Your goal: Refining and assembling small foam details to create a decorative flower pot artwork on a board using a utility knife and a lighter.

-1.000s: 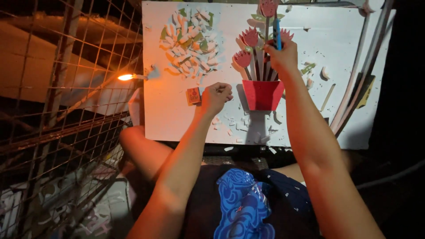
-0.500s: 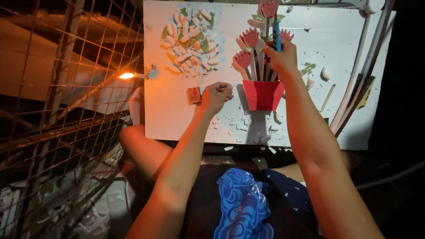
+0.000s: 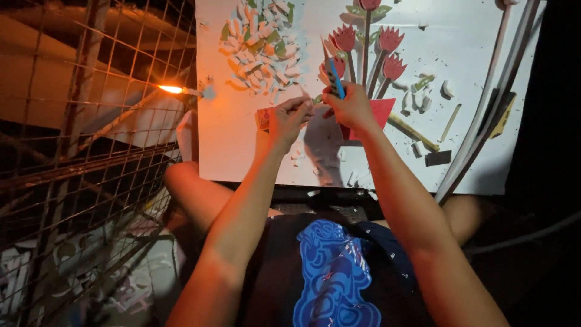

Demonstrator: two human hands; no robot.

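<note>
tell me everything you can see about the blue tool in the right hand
The blue tool is a slim, pen-like stick with a blue body, probably plastic, though what kind of tool it is cannot be told. It stands nearly upright, leaning a little to the left, with its upper end over the red paper flowers on the white board. The right hand wraps its lower part, hiding that end. The left hand is close beside it, not touching it.

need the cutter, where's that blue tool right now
In the head view, the blue tool is upright in the right hand, over the white board, just left of the red pot.
</note>
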